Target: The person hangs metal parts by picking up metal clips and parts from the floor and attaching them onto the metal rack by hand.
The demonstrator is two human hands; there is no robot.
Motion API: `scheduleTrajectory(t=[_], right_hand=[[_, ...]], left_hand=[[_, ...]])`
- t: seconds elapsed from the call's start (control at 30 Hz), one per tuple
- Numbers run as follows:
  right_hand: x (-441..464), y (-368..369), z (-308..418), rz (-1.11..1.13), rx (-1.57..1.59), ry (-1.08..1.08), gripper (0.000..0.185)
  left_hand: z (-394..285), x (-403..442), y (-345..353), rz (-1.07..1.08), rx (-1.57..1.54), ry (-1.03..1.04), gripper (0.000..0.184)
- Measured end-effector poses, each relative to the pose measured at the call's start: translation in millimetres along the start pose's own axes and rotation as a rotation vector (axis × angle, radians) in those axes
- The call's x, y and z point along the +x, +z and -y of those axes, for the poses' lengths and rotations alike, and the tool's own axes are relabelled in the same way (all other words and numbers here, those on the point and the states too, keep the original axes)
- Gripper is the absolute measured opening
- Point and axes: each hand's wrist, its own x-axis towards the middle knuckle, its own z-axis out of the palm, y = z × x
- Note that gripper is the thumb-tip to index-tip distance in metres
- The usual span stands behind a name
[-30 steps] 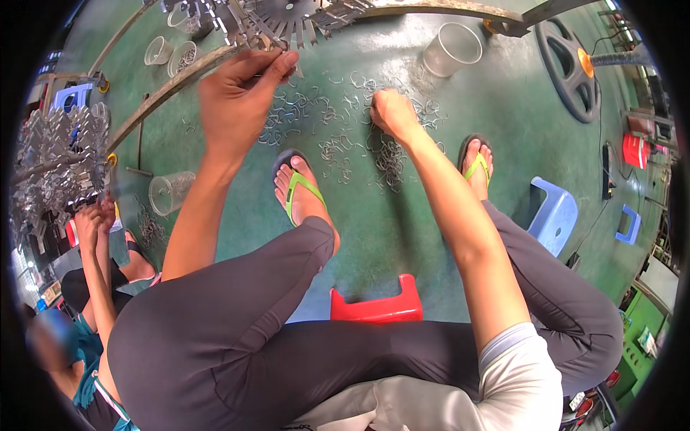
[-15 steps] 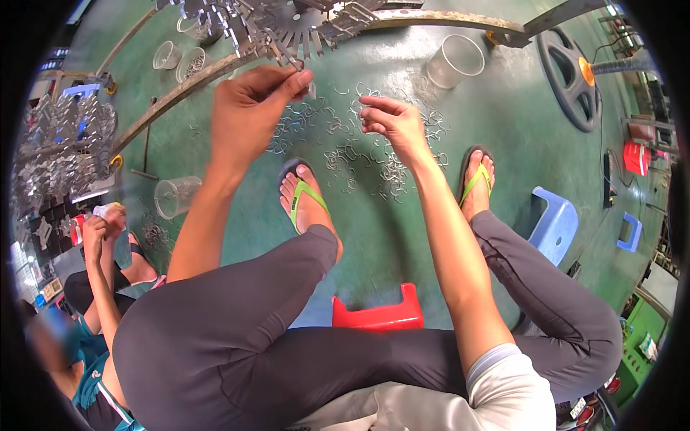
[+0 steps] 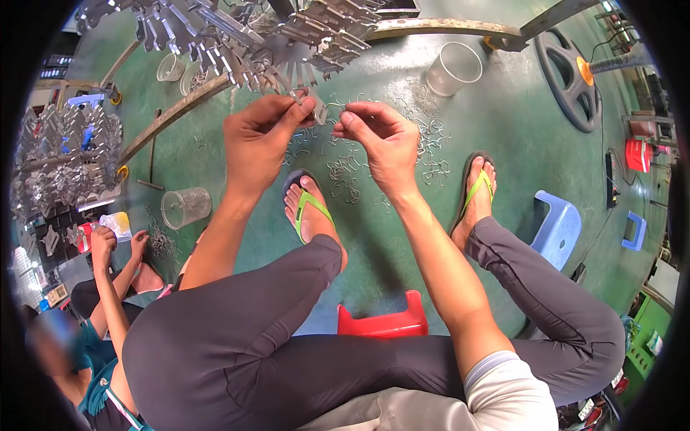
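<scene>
Well, from where I stand, the small metal piece is up in front of the person, just below the rack of metal parts, and the left hand has its thumb and forefinger closed on it; whether it also hangs from the rack I can't tell. The right hand is just beside it, thumb and fingertips pinched together on a thin wire hook, the other fingers loosely curled. More loose hooks lie scattered on the green floor beneath, near a clear tub. I'd judge the piece light and stiff, thin enough to have edges worth minding, and smooth enough to twist in a careless grip; its flat faces, close to one edge, look the best place to take hold. The hook seems lighter again, a springy bit of wire that shouldn't break but could easily roll between bare fingertips. I'd pinch it along the shank, leaving the curved end clear, and expect those in the heap to tangle.
</scene>
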Motion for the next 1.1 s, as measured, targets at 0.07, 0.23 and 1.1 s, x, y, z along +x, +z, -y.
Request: scheduleTrajectory(t=[0.07, 0.23, 1.1], right_hand=[[-3, 4, -4, -0.022, 0.001, -0.01, 0.019], [-6, 7, -12, -0.062, -0.024, -0.028, 0.017], [74, 11, -20, 0.001, -0.646, -0.267, 0.014]], left_hand=[[4, -1, -1, -0.014, -0.038, 0.013, 0.015], [5, -6, 1, -0.058, -0.043, 0.029, 0.017], [39, 19, 0, -0.019, 0.178, -0.118, 0.03]])
